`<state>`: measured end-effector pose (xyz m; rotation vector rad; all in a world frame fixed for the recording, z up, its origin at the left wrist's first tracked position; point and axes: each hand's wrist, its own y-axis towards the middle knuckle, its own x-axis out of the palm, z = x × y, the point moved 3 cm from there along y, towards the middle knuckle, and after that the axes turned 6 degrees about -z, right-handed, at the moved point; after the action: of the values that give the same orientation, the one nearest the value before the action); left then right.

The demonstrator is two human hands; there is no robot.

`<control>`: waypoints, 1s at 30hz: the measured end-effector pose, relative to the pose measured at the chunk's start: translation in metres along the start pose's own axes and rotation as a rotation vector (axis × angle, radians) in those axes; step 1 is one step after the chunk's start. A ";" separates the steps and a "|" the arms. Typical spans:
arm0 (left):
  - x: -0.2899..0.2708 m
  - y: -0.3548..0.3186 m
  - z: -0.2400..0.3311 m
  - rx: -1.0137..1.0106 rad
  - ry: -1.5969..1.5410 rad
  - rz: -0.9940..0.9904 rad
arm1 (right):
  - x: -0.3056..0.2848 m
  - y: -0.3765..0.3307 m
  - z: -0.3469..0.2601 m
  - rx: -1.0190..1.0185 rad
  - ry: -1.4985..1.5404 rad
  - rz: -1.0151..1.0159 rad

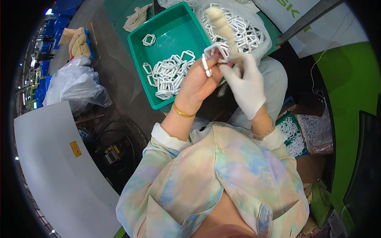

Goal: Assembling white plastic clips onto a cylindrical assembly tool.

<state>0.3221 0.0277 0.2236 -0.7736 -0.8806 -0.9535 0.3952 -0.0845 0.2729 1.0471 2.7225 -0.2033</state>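
My bare left hand point(197, 82) is closed on white hexagonal plastic frames. One frame point(217, 50) stands out beyond the fingertips, and another point(205, 66) hangs at the side of the fingers. Close beside it, my white-gloved right hand point(248, 87) grips a cream-coloured stick point(223, 28) with a knobbed end, partly smeared by motion. The stick's lower part meets the held frame, but the fingers hide the exact contact. Just ahead lies a green tray point(139, 65) with a pile of similar white frames point(168, 76) in its near part and a single frame point(149, 40) farther back.
Right of the tray, a clear plastic bag point(265, 44) is full of white frames. A crumpled cloth point(137, 18) lies behind the tray. At lower right stand another green bin point(293, 137) and a box point(317, 133) of small white pieces. A grey panel point(55, 158) curves along the left.
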 end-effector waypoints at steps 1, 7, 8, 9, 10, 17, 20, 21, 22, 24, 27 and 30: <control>0.000 0.001 -0.001 0.001 -0.002 0.001 | 0.006 -0.002 0.005 -0.029 -0.027 -0.022; -0.002 0.000 0.015 0.060 -0.210 -0.188 | -0.004 -0.013 0.009 -0.083 -0.086 -0.146; -0.006 0.003 0.016 0.065 -0.286 -0.038 | 0.000 -0.018 0.009 -0.123 -0.144 -0.212; -0.002 0.004 0.018 0.056 -0.226 -0.099 | 0.003 -0.022 0.010 -0.163 -0.201 -0.278; 0.000 0.002 0.020 0.046 -0.245 -0.121 | 0.005 -0.024 0.012 -0.157 -0.263 -0.363; 0.011 -0.008 0.021 0.067 -0.083 -0.106 | -0.023 -0.005 0.025 -0.088 -0.196 0.029; 0.020 -0.009 0.026 0.071 -0.025 -0.067 | -0.029 -0.002 0.026 -0.062 -0.165 0.033; 0.019 -0.010 0.027 0.076 0.014 -0.065 | -0.028 -0.003 0.024 -0.083 -0.149 0.034; 0.018 -0.010 0.028 0.076 0.016 -0.062 | -0.023 -0.005 0.023 -0.145 -0.173 0.028; 0.020 -0.010 0.030 0.102 0.101 -0.188 | -0.026 -0.002 0.029 -0.106 -0.181 0.029; 0.027 -0.007 0.035 0.082 0.121 -0.151 | -0.045 0.006 0.036 0.005 -0.199 0.066; 0.026 0.001 0.043 0.115 0.220 -0.144 | -0.060 0.006 0.036 -0.026 -0.202 0.137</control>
<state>0.3193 0.0561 0.2653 -0.5009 -0.7989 -1.0828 0.4480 -0.1260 0.2530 1.1347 2.4586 -0.2361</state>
